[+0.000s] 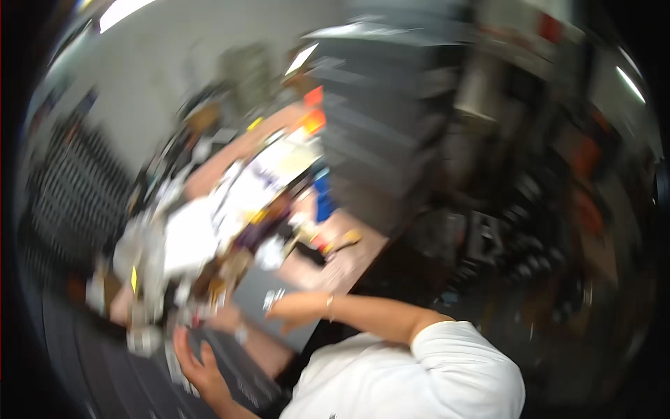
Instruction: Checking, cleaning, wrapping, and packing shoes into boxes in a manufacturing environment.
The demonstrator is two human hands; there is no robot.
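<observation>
From the wearer's head, a fisheye camera looked down aslant, near the bare left hand point(199, 370) and bare right hand point(294, 309), across a flat pinkish-brown tabletop point(366, 244).

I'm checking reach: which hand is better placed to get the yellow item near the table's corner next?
Probably the right hand: it appears closer to the yellow item, though a blurred silvery thing shows at that hand. The left hand looks open but farther off.

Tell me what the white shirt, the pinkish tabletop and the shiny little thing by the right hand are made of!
The white shirt looks like matt cloth, maybe cotton: its sleeve wrinkles. The pinkish tabletop seems smooth, perhaps wood or laminate; blur hides any grain. The shiny little thing by the right hand may be metal or plastic: silvery-white glints, too blurred to settle.
</observation>
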